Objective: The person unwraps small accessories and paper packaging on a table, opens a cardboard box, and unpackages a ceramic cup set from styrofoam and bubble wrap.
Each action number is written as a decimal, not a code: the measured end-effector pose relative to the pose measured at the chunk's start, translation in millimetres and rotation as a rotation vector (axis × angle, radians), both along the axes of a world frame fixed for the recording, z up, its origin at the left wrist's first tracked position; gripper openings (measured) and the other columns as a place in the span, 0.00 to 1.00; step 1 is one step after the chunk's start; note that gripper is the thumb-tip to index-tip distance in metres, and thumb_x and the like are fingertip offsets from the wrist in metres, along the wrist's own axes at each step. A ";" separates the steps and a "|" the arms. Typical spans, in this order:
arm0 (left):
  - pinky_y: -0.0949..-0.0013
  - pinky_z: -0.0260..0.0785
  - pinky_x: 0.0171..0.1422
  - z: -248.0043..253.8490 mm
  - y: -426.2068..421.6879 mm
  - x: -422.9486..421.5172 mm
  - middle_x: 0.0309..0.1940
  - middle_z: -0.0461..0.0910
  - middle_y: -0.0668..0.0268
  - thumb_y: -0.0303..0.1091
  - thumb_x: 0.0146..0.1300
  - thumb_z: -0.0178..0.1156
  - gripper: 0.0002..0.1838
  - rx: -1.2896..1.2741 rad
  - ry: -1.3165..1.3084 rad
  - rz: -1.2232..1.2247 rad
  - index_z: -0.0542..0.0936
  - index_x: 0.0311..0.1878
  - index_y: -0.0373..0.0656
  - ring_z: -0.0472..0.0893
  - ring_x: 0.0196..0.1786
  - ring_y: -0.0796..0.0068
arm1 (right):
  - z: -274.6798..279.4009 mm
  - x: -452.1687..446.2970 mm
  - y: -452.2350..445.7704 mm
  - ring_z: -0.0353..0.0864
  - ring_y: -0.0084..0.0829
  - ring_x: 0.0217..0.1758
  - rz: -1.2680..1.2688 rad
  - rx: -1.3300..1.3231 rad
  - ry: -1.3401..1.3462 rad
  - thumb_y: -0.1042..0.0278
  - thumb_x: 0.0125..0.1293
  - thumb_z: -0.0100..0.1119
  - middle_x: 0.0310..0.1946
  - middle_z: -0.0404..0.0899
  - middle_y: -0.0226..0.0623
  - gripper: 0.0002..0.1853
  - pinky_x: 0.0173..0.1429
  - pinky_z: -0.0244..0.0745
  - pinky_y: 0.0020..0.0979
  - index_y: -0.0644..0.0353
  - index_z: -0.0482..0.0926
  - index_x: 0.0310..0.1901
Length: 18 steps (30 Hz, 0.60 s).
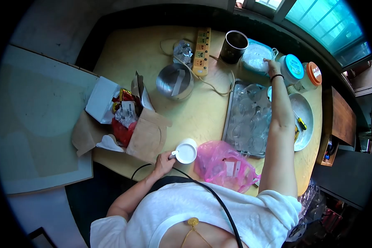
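Note:
My left hand [164, 164] is closed on the handle of a white mug [187, 152] near the table's front edge. A crumpled pink plastic bag [219, 161] lies just right of the mug. My right arm stretches to the far right of the table. There my right hand [273, 67] is at a blue basket [258, 41] holding a clear plastic bag [254, 56]. A finger is stretched out over the bag, and the hand appears open, though some fingers are hidden. Beside that hand stands a jar with a blue lid [294, 66].
A tray [226, 124] of upturned glasses lies under my right forearm. Right of it is a metal pan [308, 134] with a yellow screwdriver [302, 123]. A steel pot [163, 80], power strip [201, 51], dark canister [234, 45], orange-lidded jar [314, 74] and open cardboard box [146, 134] also stand here.

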<state>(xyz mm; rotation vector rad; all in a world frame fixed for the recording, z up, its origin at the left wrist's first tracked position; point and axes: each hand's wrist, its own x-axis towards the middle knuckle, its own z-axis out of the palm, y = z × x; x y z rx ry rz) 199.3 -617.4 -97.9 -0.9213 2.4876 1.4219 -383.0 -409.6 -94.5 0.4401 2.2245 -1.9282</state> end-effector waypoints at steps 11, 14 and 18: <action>0.60 0.68 0.42 -22.3 -2.3 -24.7 0.33 0.78 0.49 0.41 0.50 0.50 0.21 0.057 -0.109 0.154 0.76 0.45 0.40 0.79 0.39 0.55 | 104.0 163.5 43.9 0.77 0.28 0.36 0.310 -0.254 0.161 0.74 0.52 0.62 0.37 0.78 0.37 0.18 0.43 0.72 0.28 0.71 0.75 0.45; 0.61 0.68 0.44 -5.0 -1.8 -45.5 0.34 0.78 0.50 0.39 0.49 0.50 0.22 0.038 -0.087 0.168 0.75 0.48 0.40 0.78 0.40 0.55 | 102.5 222.7 64.2 0.77 0.24 0.33 0.390 -0.268 0.056 0.72 0.52 0.62 0.35 0.79 0.34 0.16 0.42 0.71 0.24 0.69 0.76 0.43; 0.62 0.68 0.37 -15.3 -5.9 -52.6 0.29 0.78 0.54 0.38 0.48 0.54 0.17 0.006 -0.073 0.120 0.75 0.39 0.36 0.78 0.33 0.59 | 109.1 286.0 47.9 0.77 0.23 0.32 0.378 -0.228 0.062 0.72 0.51 0.63 0.33 0.79 0.34 0.15 0.39 0.71 0.23 0.68 0.76 0.42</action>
